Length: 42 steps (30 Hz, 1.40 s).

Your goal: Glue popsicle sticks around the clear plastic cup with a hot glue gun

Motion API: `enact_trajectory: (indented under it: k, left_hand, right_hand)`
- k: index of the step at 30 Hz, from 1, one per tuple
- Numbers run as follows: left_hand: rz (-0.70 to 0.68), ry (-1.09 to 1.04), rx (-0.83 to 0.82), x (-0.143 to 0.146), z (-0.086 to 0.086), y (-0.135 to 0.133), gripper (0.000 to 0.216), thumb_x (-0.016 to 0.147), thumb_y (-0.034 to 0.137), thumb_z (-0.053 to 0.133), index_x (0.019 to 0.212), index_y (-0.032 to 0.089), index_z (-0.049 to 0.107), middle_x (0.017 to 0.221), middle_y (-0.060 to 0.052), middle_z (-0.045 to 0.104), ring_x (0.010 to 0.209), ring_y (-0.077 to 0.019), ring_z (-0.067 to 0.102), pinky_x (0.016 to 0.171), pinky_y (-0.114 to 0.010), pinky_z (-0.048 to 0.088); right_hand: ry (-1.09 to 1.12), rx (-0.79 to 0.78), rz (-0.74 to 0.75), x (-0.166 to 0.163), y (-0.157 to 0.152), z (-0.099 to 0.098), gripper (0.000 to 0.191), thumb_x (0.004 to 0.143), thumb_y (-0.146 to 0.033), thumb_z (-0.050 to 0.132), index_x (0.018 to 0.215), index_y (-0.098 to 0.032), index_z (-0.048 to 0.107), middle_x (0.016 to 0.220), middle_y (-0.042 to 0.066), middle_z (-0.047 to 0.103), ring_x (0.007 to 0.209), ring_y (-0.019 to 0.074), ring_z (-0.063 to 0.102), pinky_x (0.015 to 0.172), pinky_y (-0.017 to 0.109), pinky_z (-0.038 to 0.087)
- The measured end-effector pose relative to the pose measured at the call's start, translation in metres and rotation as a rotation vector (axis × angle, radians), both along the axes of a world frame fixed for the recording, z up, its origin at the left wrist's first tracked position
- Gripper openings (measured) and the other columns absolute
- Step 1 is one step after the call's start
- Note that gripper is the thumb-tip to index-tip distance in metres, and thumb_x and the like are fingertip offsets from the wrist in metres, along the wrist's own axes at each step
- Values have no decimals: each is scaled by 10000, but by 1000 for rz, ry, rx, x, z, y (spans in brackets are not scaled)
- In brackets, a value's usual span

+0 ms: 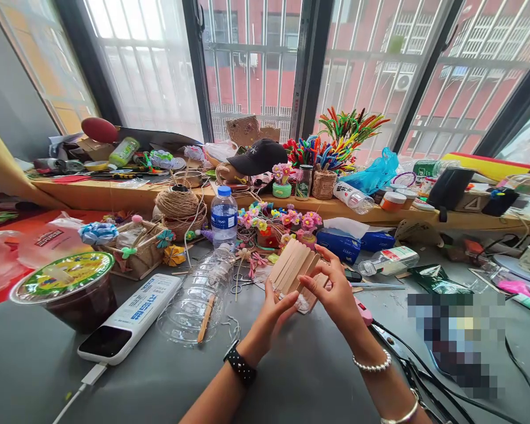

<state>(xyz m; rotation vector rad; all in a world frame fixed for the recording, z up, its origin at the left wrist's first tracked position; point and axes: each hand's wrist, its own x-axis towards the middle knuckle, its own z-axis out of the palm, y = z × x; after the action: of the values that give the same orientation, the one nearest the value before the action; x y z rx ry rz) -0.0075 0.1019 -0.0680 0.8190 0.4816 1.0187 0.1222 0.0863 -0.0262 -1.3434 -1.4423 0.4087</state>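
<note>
Holding position: you grip a stick panel (292, 268), made of flat wooden sticks laid side by side, in both hands above the grey worktop (291, 377). The panel is tilted, with its upper end pointing away from you and to the left.

Your left hand (271, 315) is at the lower left edge. Its fingers (269, 294) are closed on the panel, with the thumb lying on the near face. A black watch strap sits on that wrist. Your right hand (338, 297) is at the right edge. Its fingers (327, 259) curl over the top of the panel and the thumb presses on the face from the right. Both hands are therefore grasping the same panel. Whether the panel touches the worktop cannot be told, because the hands cover its lower end.

Surrounding items:
- A clear plastic bottle (198, 300) lies on its side just left of your left hand, with a loose wooden stick (205, 319) resting against it.
- A white power bank (130, 318) lies further left, beside a lidded bowl (64, 288).
- A water bottle (224, 218) stands upright behind the clear bottle, next to a ball of twine (179, 203).
- Scissors (241, 285) lie between the clear bottle and the panel.
- A blue tissue box (338, 244) sits behind your right hand.
</note>
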Motion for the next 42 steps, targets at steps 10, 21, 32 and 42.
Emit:
enact_trajectory:
  k: [10,21,32,42]
  left_hand:
    - [133,-45,30,5,-7,0,925,526,253,760,1283,277,228,1285,-116,433,1182,-303,395,990,-450,283]
    - [162,44,89,3,-10,-2,911,530,293,747,1274,239,224,1302,-134,398,1198,-309,364,985,-449,288]
    - [183,65,123,5,-16,2,907,524,307,747,1253,210,216,1329,-146,350,1175,-291,397,987,-415,297]
    - [252,129,89,5,-14,-3,965,501,315,769,1241,243,153,1356,-153,282,1194,-286,372,970,-406,330]
  right_hand:
    - [99,-33,-36,18,0,6,296,668,-514,564,664,-223,620,1249,54,463,1156,262,396,922,419,339]
    - [111,5,-40,14,-2,4,300,675,-503,568,599,-213,573,1254,51,458,1134,268,413,882,423,373]
    - [41,154,-160,12,4,-2,300,679,-429,608,902,-230,579,1207,70,430,1180,217,356,984,424,267]
    - [-57,240,-279,1,-1,-1,215,725,-408,564,800,-224,645,1178,61,466,1129,219,387,966,417,279]
